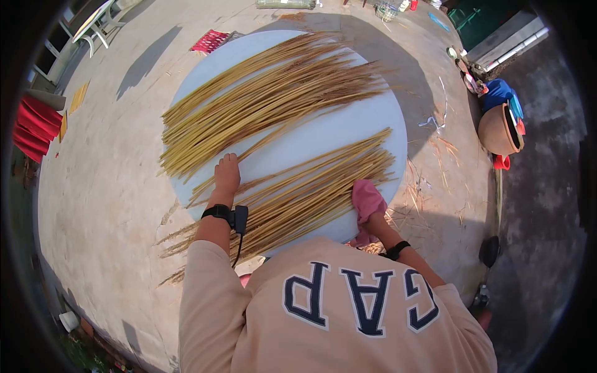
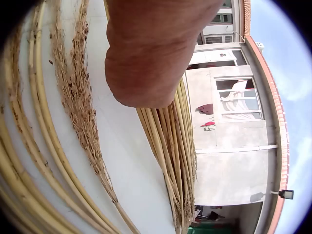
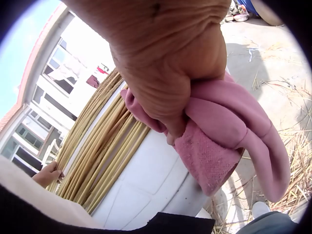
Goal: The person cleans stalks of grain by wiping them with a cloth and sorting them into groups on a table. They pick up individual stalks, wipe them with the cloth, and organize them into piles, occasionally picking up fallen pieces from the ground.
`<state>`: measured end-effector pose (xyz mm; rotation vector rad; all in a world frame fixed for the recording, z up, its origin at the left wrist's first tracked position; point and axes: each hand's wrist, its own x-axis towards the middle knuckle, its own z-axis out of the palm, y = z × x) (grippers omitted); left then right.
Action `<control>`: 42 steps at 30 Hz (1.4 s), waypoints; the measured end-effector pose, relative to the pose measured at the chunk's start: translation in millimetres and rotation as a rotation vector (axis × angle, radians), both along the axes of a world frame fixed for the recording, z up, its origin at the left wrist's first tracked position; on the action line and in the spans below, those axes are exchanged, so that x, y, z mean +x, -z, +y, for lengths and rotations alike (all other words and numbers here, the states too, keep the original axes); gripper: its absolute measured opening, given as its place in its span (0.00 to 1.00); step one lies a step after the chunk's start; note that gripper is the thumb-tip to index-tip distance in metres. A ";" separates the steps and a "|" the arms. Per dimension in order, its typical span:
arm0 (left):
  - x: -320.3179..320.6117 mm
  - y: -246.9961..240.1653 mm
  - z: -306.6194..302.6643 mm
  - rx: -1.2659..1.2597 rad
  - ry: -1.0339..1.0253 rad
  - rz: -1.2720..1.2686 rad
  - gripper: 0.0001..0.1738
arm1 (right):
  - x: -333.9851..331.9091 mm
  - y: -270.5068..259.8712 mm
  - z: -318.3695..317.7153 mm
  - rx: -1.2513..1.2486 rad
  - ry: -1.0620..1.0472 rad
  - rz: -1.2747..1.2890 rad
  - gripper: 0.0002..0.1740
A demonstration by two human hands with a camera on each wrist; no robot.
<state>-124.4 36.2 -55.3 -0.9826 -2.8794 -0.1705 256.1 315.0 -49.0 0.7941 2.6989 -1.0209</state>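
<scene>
My left hand (image 1: pixel 227 173) lies over the gap between two bundles of dry grass stalks, its fingers curled around a few thin stalks (image 1: pixel 264 143) that run out on both sides of it. The far bundle (image 1: pixel 261 102) is wide, with brown feathery tips to the right. The near bundle (image 1: pixel 311 193) slants across the round table's front, its seed heads hanging past the left edge. At this bundle's right end, my right hand (image 3: pixel 170 73) grips a bunched pink cloth (image 3: pixel 214 151). In the left wrist view, a brown seed head (image 2: pixel 85 112) shows close by.
The stalks lie on a round pale table (image 1: pixel 388 112). Loose straw (image 1: pixel 420 199) litters the concrete at its right. A clay pot (image 1: pixel 497 130) and a blue item (image 1: pixel 497 93) stand farther right. A red woven seat (image 1: pixel 214 41) shows behind the table.
</scene>
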 end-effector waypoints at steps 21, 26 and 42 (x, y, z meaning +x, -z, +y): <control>0.6 -121.2 -15.0 0.507 -0.039 -1.050 0.13 | 16.4 -9.1 0.1 -0.204 0.145 -0.010 0.31; 31.6 -145.0 4.5 0.578 0.018 -1.104 0.12 | 48.4 -67.7 18.9 -0.721 0.386 0.188 0.28; 222.4 -246.7 192.8 0.432 0.846 -0.759 0.16 | -52.3 -246.7 -5.4 -1.392 0.852 1.266 0.11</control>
